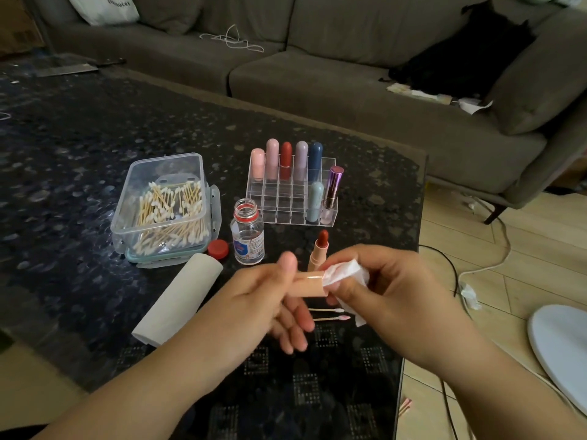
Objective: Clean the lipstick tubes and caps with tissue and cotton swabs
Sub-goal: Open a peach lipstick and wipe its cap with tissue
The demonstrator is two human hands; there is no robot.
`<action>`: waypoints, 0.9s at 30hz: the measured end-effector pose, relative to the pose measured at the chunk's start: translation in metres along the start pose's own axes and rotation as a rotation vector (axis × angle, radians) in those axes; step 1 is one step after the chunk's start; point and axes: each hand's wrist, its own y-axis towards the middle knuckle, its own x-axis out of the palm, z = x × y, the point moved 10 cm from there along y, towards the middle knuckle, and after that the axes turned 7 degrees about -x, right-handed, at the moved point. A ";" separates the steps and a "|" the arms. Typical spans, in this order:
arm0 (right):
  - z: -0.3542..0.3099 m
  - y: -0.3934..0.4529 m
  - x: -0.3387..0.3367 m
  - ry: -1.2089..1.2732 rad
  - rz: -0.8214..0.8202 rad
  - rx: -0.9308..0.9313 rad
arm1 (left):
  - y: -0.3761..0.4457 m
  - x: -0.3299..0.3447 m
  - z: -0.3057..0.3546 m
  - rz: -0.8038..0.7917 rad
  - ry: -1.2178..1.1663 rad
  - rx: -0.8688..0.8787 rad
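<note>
The peach lipstick cap (309, 283) is being pinched by the left hand (270, 300); folded tissue (344, 274), pinched by the right hand (381, 290), is best being worked around the rim.

I count seven lipsticks standing in one clear rack (292, 214), plus one uncapped lipstick (318, 250) upright on the table. One cap (309, 283), one tissue wad (344, 272). Two loose swabs (327, 314); those in the one open box (165, 204) are too many to count. One bottle (247, 236), one red lid (218, 249), one paper roll (178, 300).
</note>
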 end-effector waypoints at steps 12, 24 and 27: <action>0.030 -0.009 0.027 0.380 -0.126 0.295 | -0.008 0.000 0.022 -0.072 0.070 0.287; 0.008 -0.002 -0.002 -0.096 0.032 0.056 | 0.002 -0.008 0.012 0.022 0.029 0.106; 0.021 -0.005 0.007 0.139 -0.033 0.196 | -0.002 -0.007 0.023 -0.018 0.036 0.185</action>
